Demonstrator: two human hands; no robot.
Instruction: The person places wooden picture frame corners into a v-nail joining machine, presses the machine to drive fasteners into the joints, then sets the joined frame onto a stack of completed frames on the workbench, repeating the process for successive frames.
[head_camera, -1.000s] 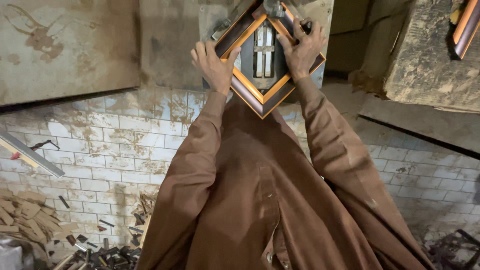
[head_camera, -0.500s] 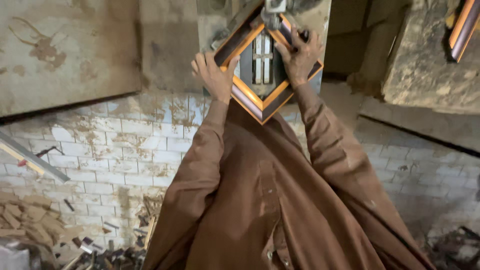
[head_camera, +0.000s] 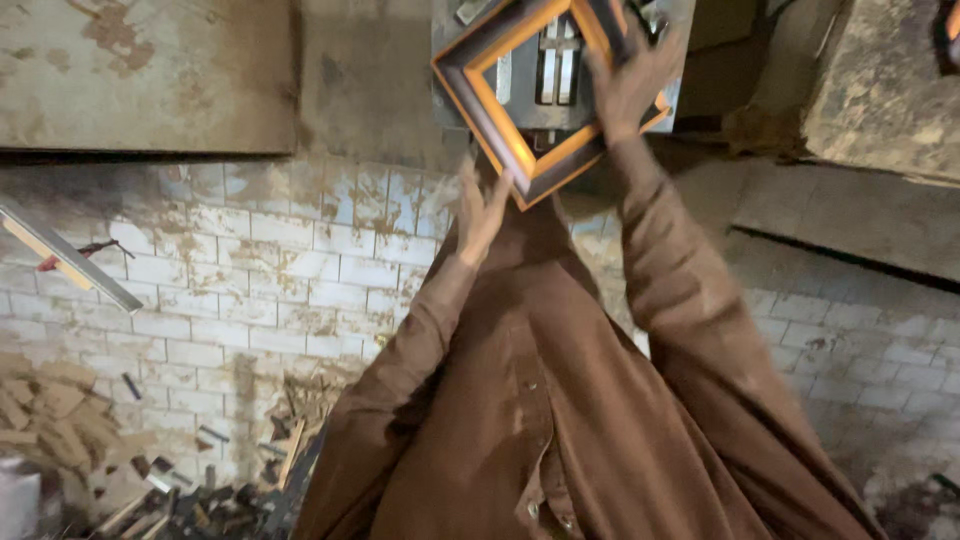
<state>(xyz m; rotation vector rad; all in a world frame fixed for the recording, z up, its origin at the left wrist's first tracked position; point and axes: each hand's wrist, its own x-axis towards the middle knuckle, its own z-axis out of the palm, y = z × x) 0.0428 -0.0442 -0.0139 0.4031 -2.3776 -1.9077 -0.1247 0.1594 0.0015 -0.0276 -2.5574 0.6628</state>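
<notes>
1. The square wooden frame (head_camera: 520, 110), dark moulding with an orange inner edge, sits turned like a diamond on the grey metal machine bed (head_camera: 655, 105) at the top of the view
2. The right hand (head_camera: 630, 85) lies over the frame's right side, fingers spread and curled on the moulding, gripping it against the bed
3. The left hand (head_camera: 483, 215) is open, fingers straight, just beside the frame's lower corner; whether it touches the wood is hard to tell through the blur
4. Judged from this, the step is seating the frame on the machine, so the corner joint should sit flush and square before pressure goes on
5. Both hands would do well to press flat on the moulding, clear of the metal bars (head_camera: 555, 65) showing inside the frame
6. Wood offcuts (head_camera: 60, 420) litter the tiled floor (head_camera: 280, 270) below, so footing deserves care
</notes>
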